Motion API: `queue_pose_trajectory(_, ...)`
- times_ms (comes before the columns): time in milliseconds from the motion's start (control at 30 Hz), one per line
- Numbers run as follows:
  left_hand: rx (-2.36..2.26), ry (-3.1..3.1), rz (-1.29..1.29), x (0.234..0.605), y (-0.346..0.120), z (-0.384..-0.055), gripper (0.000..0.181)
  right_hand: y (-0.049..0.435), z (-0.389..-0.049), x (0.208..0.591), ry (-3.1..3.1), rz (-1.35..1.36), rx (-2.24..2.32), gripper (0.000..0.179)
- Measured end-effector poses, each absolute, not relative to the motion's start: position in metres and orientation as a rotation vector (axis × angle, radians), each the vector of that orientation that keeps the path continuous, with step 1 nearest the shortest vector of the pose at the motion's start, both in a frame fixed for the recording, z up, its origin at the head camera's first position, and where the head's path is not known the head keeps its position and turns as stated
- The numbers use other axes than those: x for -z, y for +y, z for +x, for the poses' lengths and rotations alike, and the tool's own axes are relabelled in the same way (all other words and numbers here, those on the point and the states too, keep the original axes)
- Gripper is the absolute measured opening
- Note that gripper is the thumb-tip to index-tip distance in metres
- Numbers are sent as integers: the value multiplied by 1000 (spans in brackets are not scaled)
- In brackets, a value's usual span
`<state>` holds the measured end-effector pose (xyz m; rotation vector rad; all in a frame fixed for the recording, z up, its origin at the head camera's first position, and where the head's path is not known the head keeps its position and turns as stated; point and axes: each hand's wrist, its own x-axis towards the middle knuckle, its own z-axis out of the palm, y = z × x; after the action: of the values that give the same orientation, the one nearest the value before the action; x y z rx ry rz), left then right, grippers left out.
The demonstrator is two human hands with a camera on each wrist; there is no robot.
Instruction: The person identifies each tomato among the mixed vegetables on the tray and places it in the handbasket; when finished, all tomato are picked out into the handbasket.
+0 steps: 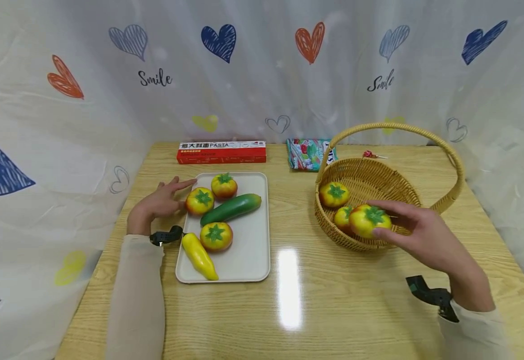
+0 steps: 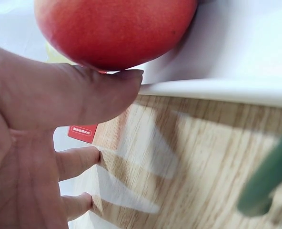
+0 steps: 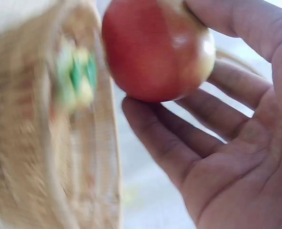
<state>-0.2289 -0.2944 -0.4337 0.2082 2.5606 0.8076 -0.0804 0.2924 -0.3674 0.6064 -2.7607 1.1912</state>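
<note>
My right hand [image 1: 433,240] holds a red-and-yellow tomato [image 1: 370,221] with a green star-shaped top, pinched between thumb and fingers over the near side of the wicker basket [image 1: 406,185]. Inside the basket lie two similar tomatoes, one at the left [image 1: 334,194] and another [image 1: 343,219] partly hidden by the held one. At the left edge of the white tray [image 1: 248,250], my left hand [image 1: 158,202] has its fingers spread, with the thumb against a tomato [image 1: 199,201] in the left wrist view's foreground too. Also on the tray are a green cucumber [image 1: 230,209], a yellow pepper [image 1: 199,256] and two more tomatoes.
Behind the tray stands a red-and-white pasta box [image 1: 221,152]. A green candy bag [image 1: 308,154] lies left of the basket's tall handle [image 1: 392,126], and a red lollipop [image 1: 370,154] lies behind the basket. A patterned curtain [image 1: 253,85] hangs around the wooden table [image 1: 253,320].
</note>
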Motion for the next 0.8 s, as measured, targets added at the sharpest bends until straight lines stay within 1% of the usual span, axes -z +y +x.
queue_pose_trajectory(167, -806, 2558, 209, 434, -297, -229, 78, 319, -79, 366, -2905, 474, -965, 51)
queue_pose_trajectory(333, -787, 2559, 213, 433, -297, -228, 78, 323, -85, 371, -3054, 446, -857, 53)
queue_pose_trajectory(800, -785, 2559, 208, 432, -295, -228, 78, 297, -105, 386, -3038, 544, -1183, 48)
